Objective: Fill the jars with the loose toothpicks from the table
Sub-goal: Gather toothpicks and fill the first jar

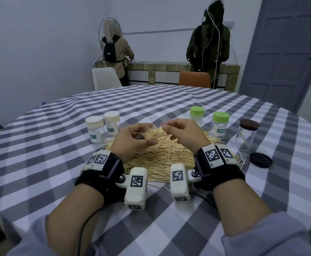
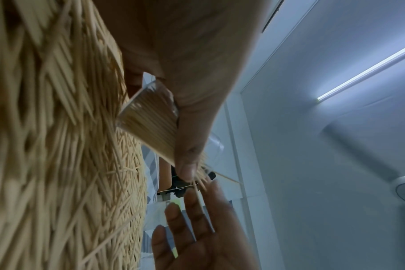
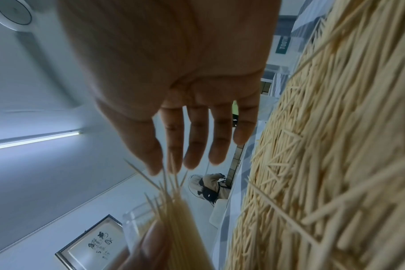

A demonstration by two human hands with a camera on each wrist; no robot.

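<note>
Over a big pile of loose toothpicks (image 1: pixel 160 157) (image 2: pixel 58 146) (image 3: pixel 335 164) on the checked tablecloth (image 1: pixel 58 163), my left hand (image 1: pixel 147 133) (image 2: pixel 187 164) grips a clear jar (image 1: pixel 148 126) (image 2: pixel 148 124) (image 3: pixel 136 224). The jar is tilted and packed with toothpicks, with its mouth toward my right hand. Some sticks poke out of the mouth. My right hand (image 1: pixel 166 126) (image 3: pixel 165 168) (image 2: pixel 197 228) is at that mouth, thumb and forefinger pinching a few protruding toothpicks.
Two cream-lidded jars (image 1: pixel 96 130) stand left of the pile, two green-lidded jars (image 1: pixel 220 124) right of it. A clear jar with a dark lid (image 1: pixel 248 135) holds a few sticks; a loose dark lid (image 1: pixel 261 159) lies nearby. Two people stand at the far counter (image 1: pixel 169 71).
</note>
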